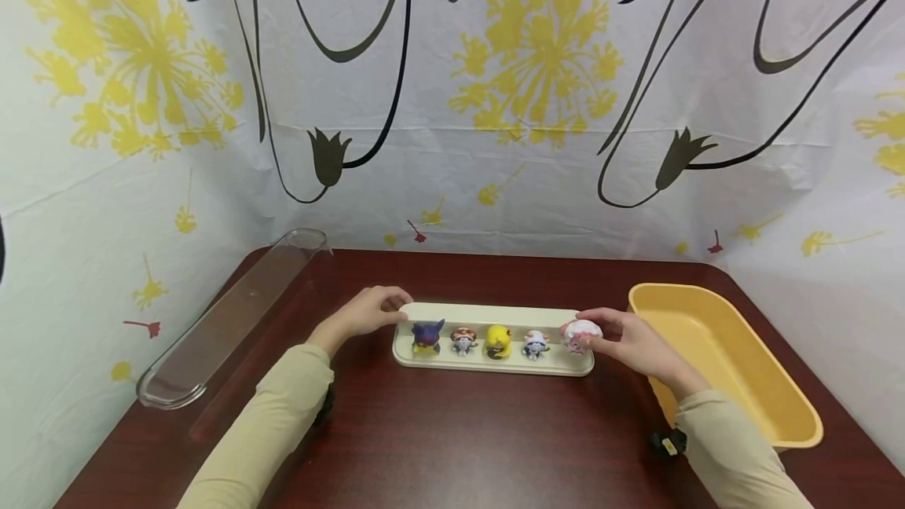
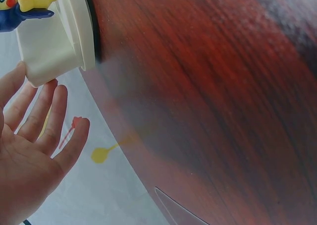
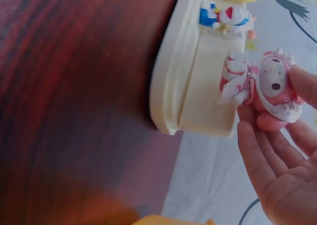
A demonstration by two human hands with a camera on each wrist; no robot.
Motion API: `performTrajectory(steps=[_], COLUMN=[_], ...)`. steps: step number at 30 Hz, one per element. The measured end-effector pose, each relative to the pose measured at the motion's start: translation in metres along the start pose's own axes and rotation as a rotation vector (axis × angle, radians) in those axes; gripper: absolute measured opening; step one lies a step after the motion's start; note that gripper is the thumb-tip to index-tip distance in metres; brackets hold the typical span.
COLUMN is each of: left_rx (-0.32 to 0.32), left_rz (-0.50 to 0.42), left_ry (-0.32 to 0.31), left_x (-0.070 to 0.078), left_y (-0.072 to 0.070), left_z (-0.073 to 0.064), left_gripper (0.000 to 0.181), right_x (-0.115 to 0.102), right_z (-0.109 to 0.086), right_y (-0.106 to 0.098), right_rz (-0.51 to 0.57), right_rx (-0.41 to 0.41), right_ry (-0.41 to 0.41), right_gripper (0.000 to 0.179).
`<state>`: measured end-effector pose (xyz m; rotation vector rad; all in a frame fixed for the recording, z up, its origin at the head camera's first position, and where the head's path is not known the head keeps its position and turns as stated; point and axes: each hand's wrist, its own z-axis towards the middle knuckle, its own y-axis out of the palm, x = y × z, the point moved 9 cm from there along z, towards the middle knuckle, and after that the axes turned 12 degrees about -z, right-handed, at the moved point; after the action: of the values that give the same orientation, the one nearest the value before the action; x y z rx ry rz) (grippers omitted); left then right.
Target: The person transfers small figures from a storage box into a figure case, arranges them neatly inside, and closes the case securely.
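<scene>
My right hand (image 1: 636, 342) grips a pink and white figurine (image 3: 272, 81) by its head, over the right end of a cream tray (image 1: 452, 364). In the right wrist view its feet overlap the tray's end. At the opposite end, my left hand (image 1: 368, 311) holds the tray's corner between thumb and fingertips. Along the tray, from left to right, stand a purple figurine (image 1: 426, 336), a brown-and-white figurine (image 1: 463, 340), a yellow figurine (image 1: 498, 342) and a white-and-blue figurine (image 1: 535, 345).
A yellow bin (image 1: 735, 368) stands on the right, close beside the right forearm. Along the table's left edge lies a long clear plastic cover (image 1: 233, 320). Patterned fabric (image 1: 438, 100) hangs round the back and sides of the dark wooden table (image 1: 481, 446).
</scene>
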<state>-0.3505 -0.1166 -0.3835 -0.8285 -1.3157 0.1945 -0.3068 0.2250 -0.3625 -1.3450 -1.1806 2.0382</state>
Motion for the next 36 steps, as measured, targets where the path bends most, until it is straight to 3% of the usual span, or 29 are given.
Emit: performTrajectory(steps=[24,36], left_rx=[-0.006,-0.009], left_rz=[0.005,-0.015], left_ry=[0.015,0.002], left_x=[-0.001,0.0], left_y=[0.0,0.0], left_z=[0.001,0.0], left_gripper=[0.025,0.025], right_x=[0.004,-0.003], right_z=[-0.005,-0.006], right_y=[0.017,0.017], right_rz=[0.039,0.024], right_rx=[0.031,0.101], right_ry=[-0.004,-0.04], right_gripper=[0.037,0.035])
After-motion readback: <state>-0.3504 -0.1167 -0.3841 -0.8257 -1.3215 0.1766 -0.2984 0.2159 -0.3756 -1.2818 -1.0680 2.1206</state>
